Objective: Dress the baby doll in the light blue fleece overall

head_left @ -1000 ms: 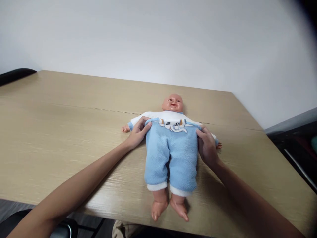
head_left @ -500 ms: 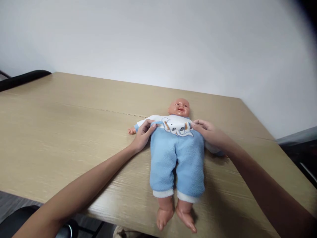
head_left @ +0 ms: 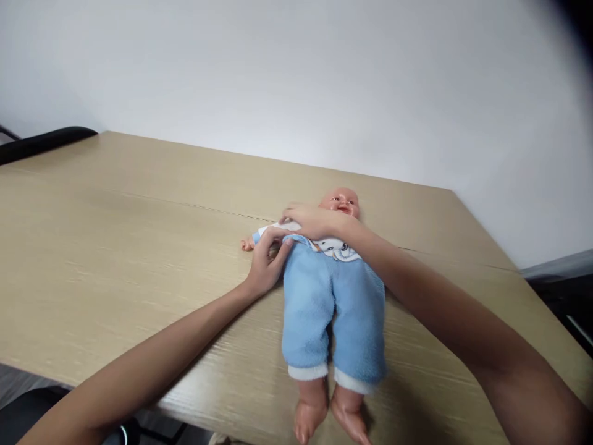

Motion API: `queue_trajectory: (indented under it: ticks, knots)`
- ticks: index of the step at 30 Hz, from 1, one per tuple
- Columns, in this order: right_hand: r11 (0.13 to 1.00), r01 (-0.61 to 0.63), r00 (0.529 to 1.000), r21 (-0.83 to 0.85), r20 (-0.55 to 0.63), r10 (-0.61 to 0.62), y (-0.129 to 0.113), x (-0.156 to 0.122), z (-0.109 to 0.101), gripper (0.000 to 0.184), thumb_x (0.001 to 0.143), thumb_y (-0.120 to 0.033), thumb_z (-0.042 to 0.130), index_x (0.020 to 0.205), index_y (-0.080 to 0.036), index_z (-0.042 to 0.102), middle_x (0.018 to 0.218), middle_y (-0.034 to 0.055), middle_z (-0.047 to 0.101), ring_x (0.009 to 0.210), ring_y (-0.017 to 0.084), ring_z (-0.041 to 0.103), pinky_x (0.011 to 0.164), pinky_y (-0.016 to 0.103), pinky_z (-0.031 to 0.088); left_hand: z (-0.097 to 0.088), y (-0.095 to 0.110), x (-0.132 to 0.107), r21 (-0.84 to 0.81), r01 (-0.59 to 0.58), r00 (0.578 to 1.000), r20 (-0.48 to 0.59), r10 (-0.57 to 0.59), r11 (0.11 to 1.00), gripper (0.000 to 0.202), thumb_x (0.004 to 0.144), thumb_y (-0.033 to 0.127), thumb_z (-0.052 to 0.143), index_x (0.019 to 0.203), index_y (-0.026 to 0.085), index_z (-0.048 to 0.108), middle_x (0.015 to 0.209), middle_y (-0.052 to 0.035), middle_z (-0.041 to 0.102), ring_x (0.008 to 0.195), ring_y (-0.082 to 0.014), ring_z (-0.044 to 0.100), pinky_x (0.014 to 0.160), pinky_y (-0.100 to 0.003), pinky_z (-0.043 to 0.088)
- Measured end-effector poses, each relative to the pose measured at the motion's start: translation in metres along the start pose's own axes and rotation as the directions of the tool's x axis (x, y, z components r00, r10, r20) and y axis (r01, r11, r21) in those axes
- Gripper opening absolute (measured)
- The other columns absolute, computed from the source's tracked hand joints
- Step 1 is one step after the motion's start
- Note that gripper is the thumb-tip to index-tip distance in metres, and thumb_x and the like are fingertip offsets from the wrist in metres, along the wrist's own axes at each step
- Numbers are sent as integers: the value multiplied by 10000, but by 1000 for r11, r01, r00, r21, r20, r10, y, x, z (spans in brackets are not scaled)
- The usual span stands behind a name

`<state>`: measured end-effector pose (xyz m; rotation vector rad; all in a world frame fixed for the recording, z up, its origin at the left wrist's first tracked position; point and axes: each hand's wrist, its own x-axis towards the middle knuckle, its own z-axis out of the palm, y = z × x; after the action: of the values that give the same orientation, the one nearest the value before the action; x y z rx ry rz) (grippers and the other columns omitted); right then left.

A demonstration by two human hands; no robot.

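Observation:
A baby doll [head_left: 330, 309] lies on its back, its feet toward me. It wears a white top [head_left: 291, 227] and fleecy blue trousers [head_left: 306, 296] with white cuffs. An elephant face [head_left: 336, 247] decorates the front, partly covered by my right forearm. My left hand [head_left: 269, 259] is closed at the waistband on the doll's left-hand side as I see it, thumb and fingers pinching the blue cloth. Across the doll's chest reaches my right hand [head_left: 308, 220], just above my left. Its fingers curve over the white top near the sleeve; blur hides whether they grip it.
The doll rests on a light wooden table [head_left: 139, 259] with a seam across it. A pale wall [head_left: 278, 80] rises behind. Black chair parts show at the far left [head_left: 50, 141] and lower left [head_left: 32, 414]. A dark object [head_left: 565, 303] stands beyond the right edge.
My right hand has left the waistband's right side and crossed leftward over the doll's chest. The elephant patch is now bunched and partly hidden. My left hand stays at the waistband.

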<state>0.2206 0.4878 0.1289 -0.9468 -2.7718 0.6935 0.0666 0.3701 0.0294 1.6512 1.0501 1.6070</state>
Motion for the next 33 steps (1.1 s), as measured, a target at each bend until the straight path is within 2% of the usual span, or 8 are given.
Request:
queue_trajectory:
  ticks: [5,8,12,16,20,25,29,33]
  knots:
    - [996,80,994,-29,71,-78,-7,21,13,192,846,-33,774,836,-222,742,962,23,780,894,211,699,806,304,484,-1,2,-1,68,-73,997,14,72,995,238,1133,450,613,1124,236,717,1064,-61,729,1013,-225,651,933,-372,499]
    - [995,83,996,-53,-11,-84,-6,11,10,155,902,-87,720,1004,-205,724,1091,65,770,949,233,680,819,316,465,-1,4,-1,49,-96,995,35,94,994,221,1138,421,606,1107,226,705,1044,-60,713,989,-221,651,923,-371,498]
    - [994,34,978,108,-207,-11,12,-11,-5,353,904,-130,639,1249,-201,627,1147,81,756,994,255,693,852,339,494,-3,4,-3,91,-176,983,73,170,980,178,1135,381,609,1105,229,697,1000,-54,688,935,-214,626,894,-376,502]
    - [947,57,970,316,-244,23,27,-28,-10,431,810,-118,600,1227,-221,645,1126,56,761,1014,253,714,906,358,529,-4,2,-9,260,-337,939,23,343,905,129,1120,331,619,1160,256,716,1148,-99,667,1105,-254,647,986,-430,534]
    - [964,100,974,248,-223,-44,24,-32,0,476,738,-59,553,1150,-221,729,1153,50,797,1084,247,728,957,360,530,-1,-2,-15,253,-408,899,-56,434,877,158,1134,358,560,1222,296,676,1323,-125,614,1288,-287,605,1113,-505,506]
    - [968,86,983,234,-178,-45,12,-35,4,427,826,-65,586,1163,-220,798,1233,64,834,1142,253,751,1025,394,543,4,-5,-9,-77,-65,985,-162,51,995,291,1124,574,556,1157,288,600,1142,-64,648,1088,-245,627,1037,-432,520]
    - [970,62,980,234,-196,-16,0,-53,0,312,1024,-343,647,1285,-235,779,1378,97,796,1257,289,726,1094,439,535,4,-6,0,-215,208,963,-125,-238,954,334,1063,611,668,1093,283,610,1090,-25,630,1075,-209,599,1035,-352,497]
    - [972,-127,961,198,-217,170,-9,-74,6,389,1048,-581,668,1215,-245,770,1046,88,844,927,275,758,825,386,539,5,-12,7,-341,306,933,-76,-351,889,380,1013,612,736,1016,260,593,1042,0,619,1025,-169,594,987,-287,510]
